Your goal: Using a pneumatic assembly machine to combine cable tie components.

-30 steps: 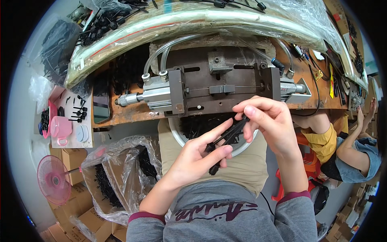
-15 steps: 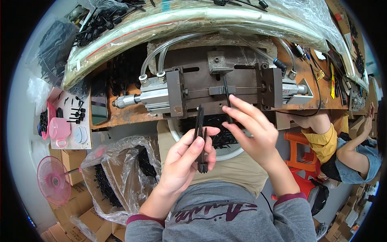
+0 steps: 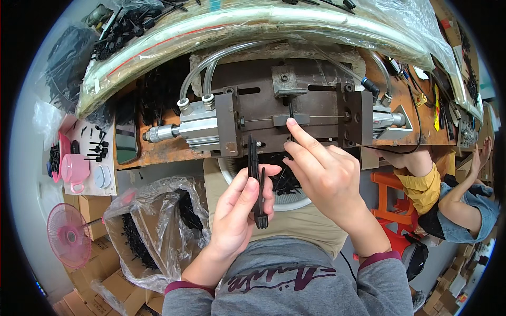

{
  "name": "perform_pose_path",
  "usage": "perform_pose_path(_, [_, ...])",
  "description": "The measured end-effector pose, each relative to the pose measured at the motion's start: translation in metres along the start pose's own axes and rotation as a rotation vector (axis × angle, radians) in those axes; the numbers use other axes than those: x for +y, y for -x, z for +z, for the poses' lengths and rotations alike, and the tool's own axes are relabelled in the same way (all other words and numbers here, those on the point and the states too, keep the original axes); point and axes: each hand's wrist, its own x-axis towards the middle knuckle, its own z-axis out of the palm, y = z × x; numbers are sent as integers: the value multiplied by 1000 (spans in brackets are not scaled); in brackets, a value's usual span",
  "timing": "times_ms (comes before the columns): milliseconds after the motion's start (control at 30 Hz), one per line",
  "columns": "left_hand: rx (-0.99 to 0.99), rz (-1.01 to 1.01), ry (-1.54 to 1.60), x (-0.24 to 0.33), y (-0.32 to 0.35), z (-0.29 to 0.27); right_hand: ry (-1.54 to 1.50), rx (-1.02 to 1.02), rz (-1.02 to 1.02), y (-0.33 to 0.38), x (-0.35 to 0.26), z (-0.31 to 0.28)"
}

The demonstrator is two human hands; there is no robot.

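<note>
My left hand (image 3: 234, 213) is closed around a small bunch of thin black plastic rods (image 3: 261, 217). They stand lengthwise between thumb and fingers, with a ribbed knob at the near end. My right hand (image 3: 329, 171) is at a metal fixture (image 3: 258, 108), its index finger stretched onto a black plastic rod (image 3: 291, 108) that lies across a small grey block (image 3: 282, 120). The far end of this rod meets a bolted metal block (image 3: 289, 83). Its near part runs under my bent fingers, where the grip is partly hidden.
Pneumatic cylinders (image 3: 199, 129) with clear hoses flank the fixture. Below the bench edge, a white basket (image 3: 295, 204) holds black parts. A plastic-lined box (image 3: 158, 231) and a pink fan (image 3: 70, 235) stand at left. Another person (image 3: 458, 200) sits at right by an orange stool (image 3: 387, 197).
My right hand has moved slightly left, and its index fingertip has come down onto the rod at the grey block. The left hand with its bunch has shifted slightly left.
</note>
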Motion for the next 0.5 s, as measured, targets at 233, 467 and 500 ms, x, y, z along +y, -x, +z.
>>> perform_pose_path(233, [10, -1, -4, -1, -2, 0, 56, -62, 59, -3, -5, -5])
perform_pose_path(467, [8, 27, -46, -4, -4, 3, -185, 29, 48, -4, -7, -10])
perform_pose_path(500, [7, 34, -56, -5, -3, 1, -316, 94, 40, -3, -7, -10])
